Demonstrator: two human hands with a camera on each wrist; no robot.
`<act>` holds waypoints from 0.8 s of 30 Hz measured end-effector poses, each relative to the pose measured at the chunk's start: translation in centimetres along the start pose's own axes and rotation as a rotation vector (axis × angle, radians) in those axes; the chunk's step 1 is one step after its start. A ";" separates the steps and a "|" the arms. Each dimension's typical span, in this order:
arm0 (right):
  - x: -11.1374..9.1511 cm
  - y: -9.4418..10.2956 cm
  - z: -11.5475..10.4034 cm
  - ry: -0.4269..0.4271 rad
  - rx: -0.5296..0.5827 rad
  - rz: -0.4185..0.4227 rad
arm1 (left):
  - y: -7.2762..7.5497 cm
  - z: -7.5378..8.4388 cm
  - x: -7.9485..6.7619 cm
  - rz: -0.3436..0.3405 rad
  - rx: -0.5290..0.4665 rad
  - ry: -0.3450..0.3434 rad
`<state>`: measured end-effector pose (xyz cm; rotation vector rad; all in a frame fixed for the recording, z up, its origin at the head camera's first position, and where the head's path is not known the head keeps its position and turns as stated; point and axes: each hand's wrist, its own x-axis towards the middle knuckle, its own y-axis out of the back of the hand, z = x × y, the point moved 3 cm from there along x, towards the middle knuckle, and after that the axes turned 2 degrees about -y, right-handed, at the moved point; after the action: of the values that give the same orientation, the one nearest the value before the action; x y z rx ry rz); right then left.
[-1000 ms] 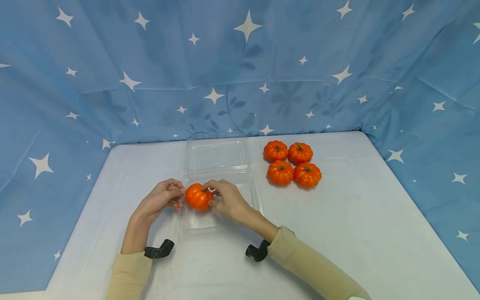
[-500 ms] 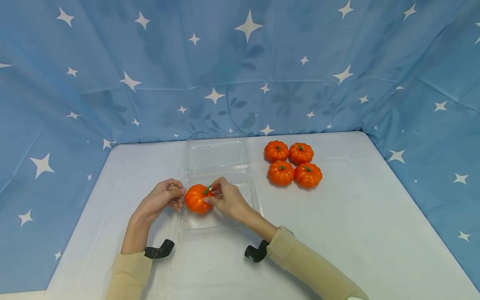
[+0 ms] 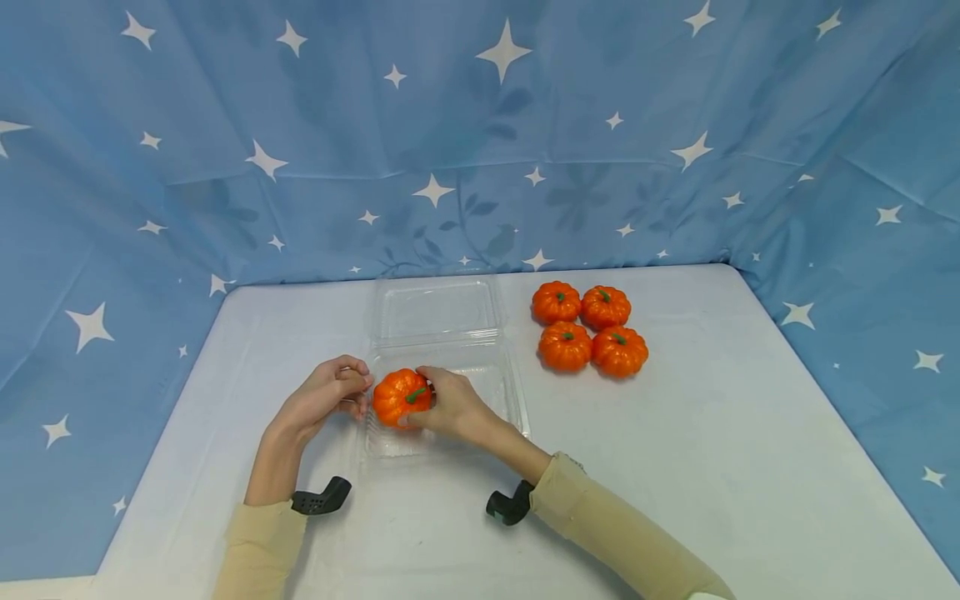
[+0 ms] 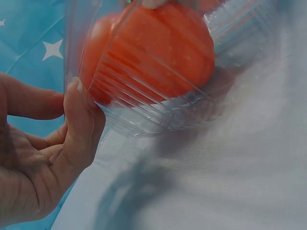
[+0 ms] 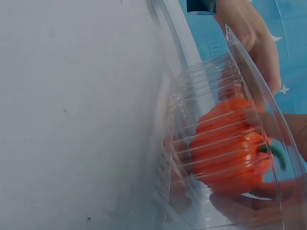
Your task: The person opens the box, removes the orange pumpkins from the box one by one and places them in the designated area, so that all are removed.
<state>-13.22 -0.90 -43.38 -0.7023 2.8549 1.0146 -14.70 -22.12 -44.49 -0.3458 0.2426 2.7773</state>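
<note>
A clear plastic clamshell container (image 3: 487,379) lies with its lid (image 3: 437,310) folded back toward the curtain. Inside the base, at its left side, is a small orange pumpkin (image 3: 395,398) with a green stem. My right hand (image 3: 453,407) grips this pumpkin from the right, thumb and fingers spread around it. At the left rim, my left hand (image 3: 322,396) pinches the container's edge; the left wrist view shows thumb and fingers on the thin plastic wall (image 4: 144,108). Through the ribbed side, the right wrist view shows the pumpkin (image 5: 225,148) low in the base, its stem pointing sideways.
Several more orange pumpkins (image 3: 565,347) stand grouped on the white table (image 3: 697,433), right of the container. A blue curtain (image 3: 337,133) with white stars hangs behind and at both sides. Black wrist cameras (image 3: 322,497) jut inward from both wrists.
The pumpkin has turned inside the base, its stem now pointing to the right. My right fingers have shifted from its top to a wider grip round its side. The left hand stays put.
</note>
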 end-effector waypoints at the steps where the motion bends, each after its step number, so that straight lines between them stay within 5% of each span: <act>1: 0.0 -0.1 0.0 0.011 -0.006 -0.007 | 0.0 0.0 0.0 0.000 -0.001 -0.001; 24: -0.5 0.3 0.2 0.065 -0.018 0.000 | -0.1 0.1 0.0 0.006 0.000 0.021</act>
<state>-12.88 -0.38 -43.25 -0.7508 2.9039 1.0380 -14.70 -22.00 -44.43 -0.3745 0.2493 2.7803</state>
